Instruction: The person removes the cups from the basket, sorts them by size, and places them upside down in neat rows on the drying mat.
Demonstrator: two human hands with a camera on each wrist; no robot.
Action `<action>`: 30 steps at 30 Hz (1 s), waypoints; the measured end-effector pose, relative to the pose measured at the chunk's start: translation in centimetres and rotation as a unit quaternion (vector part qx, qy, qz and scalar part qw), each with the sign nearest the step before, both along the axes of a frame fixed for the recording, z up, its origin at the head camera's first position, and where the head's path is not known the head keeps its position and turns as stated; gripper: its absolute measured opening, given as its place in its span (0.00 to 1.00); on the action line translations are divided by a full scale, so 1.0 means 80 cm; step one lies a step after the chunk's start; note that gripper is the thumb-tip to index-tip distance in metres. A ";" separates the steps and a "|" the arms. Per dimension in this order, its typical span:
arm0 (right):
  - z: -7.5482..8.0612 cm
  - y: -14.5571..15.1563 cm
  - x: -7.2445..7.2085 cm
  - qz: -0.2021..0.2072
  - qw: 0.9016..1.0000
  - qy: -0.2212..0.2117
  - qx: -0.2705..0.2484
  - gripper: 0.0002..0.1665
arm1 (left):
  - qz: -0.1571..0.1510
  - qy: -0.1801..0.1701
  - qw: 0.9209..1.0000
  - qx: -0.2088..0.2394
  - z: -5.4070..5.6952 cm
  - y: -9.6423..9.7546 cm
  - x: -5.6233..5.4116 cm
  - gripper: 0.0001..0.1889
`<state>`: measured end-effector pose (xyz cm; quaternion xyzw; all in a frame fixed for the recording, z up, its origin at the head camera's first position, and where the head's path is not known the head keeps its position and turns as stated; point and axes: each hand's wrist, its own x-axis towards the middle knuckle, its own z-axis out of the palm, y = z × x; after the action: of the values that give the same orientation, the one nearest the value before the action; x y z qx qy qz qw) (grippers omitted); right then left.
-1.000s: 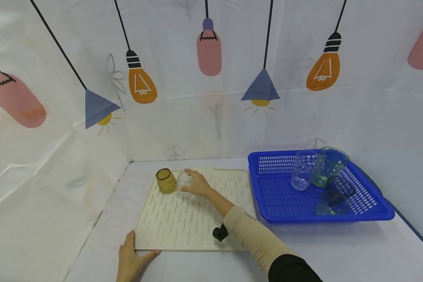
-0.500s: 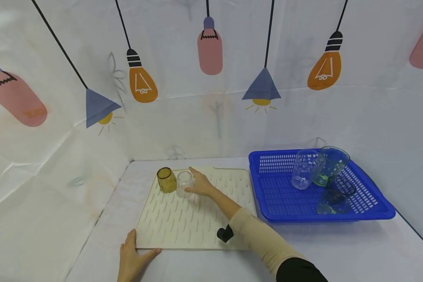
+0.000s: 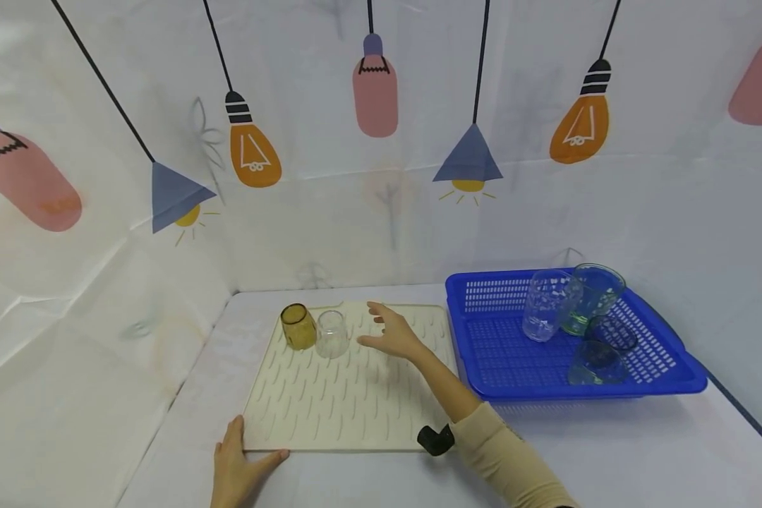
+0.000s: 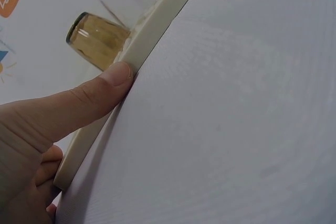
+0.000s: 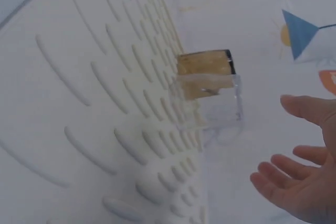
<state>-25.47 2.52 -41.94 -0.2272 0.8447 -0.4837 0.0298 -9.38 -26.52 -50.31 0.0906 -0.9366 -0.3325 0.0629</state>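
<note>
My left hand (image 3: 236, 466) rests at the near left corner of a cream ridged drying mat (image 3: 330, 416), its thumb (image 4: 118, 74) along the front edge and its fingers at the left side. My right hand (image 3: 394, 335) hovers over the mat, fingers spread and holding nothing, just right of a clear glass (image 3: 332, 335). That glass stands on the mat close beside an amber glass (image 3: 299, 328) in the far left corner. In the right wrist view, the clear glass (image 5: 215, 106) overlaps the amber glass (image 5: 205, 64), with a gap between it and my right hand (image 5: 299, 166).
A blue plastic basket (image 3: 495, 374) stands right of the mat, holding a clear patterned glass (image 3: 542, 310), a green-tinted glass (image 3: 597, 289) and dark or bluish glassware (image 3: 597, 367). A white sheet wall (image 3: 330, 233) printed with lamps rises behind the table (image 3: 355, 483).
My right hand has let go of the clear glass and drawn back to the right, its fingers spreading. The glass stays beside the amber one. My left hand keeps its place.
</note>
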 end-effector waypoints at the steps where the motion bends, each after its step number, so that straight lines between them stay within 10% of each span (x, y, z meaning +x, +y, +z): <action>1: 0.002 0.005 0.004 -0.002 1.000 0.007 -0.008 0.43 | 0.000 0.002 1.000 0.000 0.000 0.000 0.000 0.59; 13: 0.008 0.061 0.043 -0.050 0.995 0.076 -0.049 0.35 | -0.001 -0.022 1.000 0.016 0.000 -0.001 0.000 0.60; 24: 0.008 0.119 0.071 -0.115 0.979 0.160 -0.051 0.31 | -0.007 0.028 0.999 0.014 -0.005 0.000 0.000 0.59; 30: 0.004 0.156 0.085 -0.148 0.974 0.169 -0.041 0.31 | -0.003 -0.017 1.000 0.022 -0.001 0.000 0.001 0.61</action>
<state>-18.64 14.97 -41.61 -0.1789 0.8410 -0.4719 -0.1949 -9.34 -26.55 -50.42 0.0943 -0.9304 -0.3515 0.0438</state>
